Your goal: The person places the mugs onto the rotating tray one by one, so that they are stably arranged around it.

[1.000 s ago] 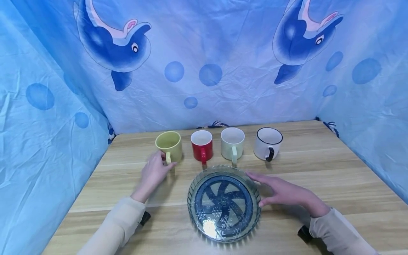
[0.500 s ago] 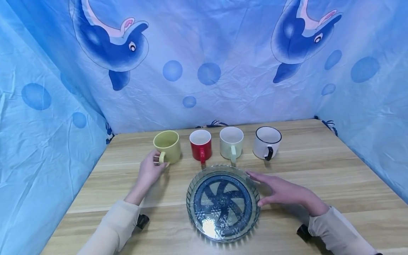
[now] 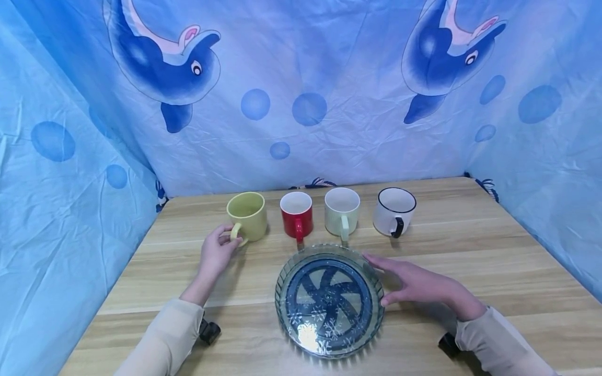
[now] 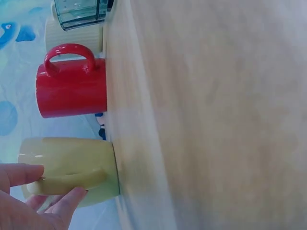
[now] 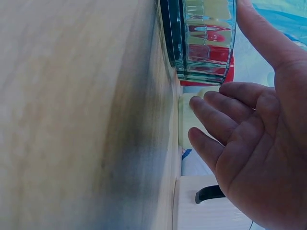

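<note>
My left hand [image 3: 216, 255] pinches the handle of a yellow-green mug [image 3: 255, 222], which stands upright at the left end of a row of mugs. In the left wrist view, thumb and fingertips close on the handle of this mug [image 4: 72, 155]. My right hand [image 3: 420, 282] has its thumb and index fingertip at the right rim of a round fluted glass dish [image 3: 284, 292]. A dark blue pinwheel pattern shows through the dish's bottom. In the right wrist view, the other fingers of this hand [image 5: 273, 129] are loosely extended beside the dish [image 5: 211, 62].
To the right of the yellow-green mug stand a red mug [image 3: 305, 223], a pale green mug [image 3: 335, 222] and a white mug [image 3: 388, 219] with a black rim and handle. All are on a wooden table [image 3: 470, 224]. Blue dolphin-print cloth [image 3: 352, 146] encloses the back and sides.
The yellow-green mug's handle has swung from the front toward the left as my left hand moved slightly left with it. My right hand and the glass dish have stayed in place.
</note>
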`<control>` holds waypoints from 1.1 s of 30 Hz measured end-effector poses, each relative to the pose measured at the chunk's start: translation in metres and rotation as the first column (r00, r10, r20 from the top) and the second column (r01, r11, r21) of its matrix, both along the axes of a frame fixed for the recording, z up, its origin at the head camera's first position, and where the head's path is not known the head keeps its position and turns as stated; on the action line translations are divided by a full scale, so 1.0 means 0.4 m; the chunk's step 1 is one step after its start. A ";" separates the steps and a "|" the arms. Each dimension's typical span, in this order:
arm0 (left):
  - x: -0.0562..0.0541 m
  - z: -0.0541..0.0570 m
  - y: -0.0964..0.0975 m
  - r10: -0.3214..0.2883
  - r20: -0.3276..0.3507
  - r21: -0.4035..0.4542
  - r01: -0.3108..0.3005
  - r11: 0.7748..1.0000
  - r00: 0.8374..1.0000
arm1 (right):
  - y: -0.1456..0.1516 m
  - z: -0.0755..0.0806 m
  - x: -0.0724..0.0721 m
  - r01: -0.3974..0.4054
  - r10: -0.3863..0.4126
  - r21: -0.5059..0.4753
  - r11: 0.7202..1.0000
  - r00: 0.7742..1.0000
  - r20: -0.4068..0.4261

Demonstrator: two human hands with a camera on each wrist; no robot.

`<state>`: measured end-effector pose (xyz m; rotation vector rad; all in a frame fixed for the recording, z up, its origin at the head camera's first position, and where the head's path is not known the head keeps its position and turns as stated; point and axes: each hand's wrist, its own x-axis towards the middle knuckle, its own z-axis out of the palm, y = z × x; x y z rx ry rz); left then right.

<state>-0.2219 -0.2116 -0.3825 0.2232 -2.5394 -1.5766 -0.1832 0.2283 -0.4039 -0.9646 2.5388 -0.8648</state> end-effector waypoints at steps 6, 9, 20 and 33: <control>0.000 -0.007 0.001 0.013 -0.008 0.108 -0.012 0.994 1.000 | -0.004 0.002 0.000 -0.020 0.020 0.000 1.000 1.000 -0.002; 0.002 -0.009 0.002 0.024 -0.009 0.125 -0.023 0.992 1.000 | -0.005 0.004 0.001 -0.025 0.025 0.002 1.000 1.000 0.002; 0.004 -0.009 0.006 0.055 0.018 0.165 -0.058 0.985 0.998 | -0.004 0.003 0.001 -0.010 0.010 0.009 1.000 1.000 0.007; 0.014 0.024 -0.013 0.023 0.065 0.179 -0.034 0.983 0.998 | -0.002 0.004 0.000 0.003 -0.003 0.017 1.000 1.000 0.030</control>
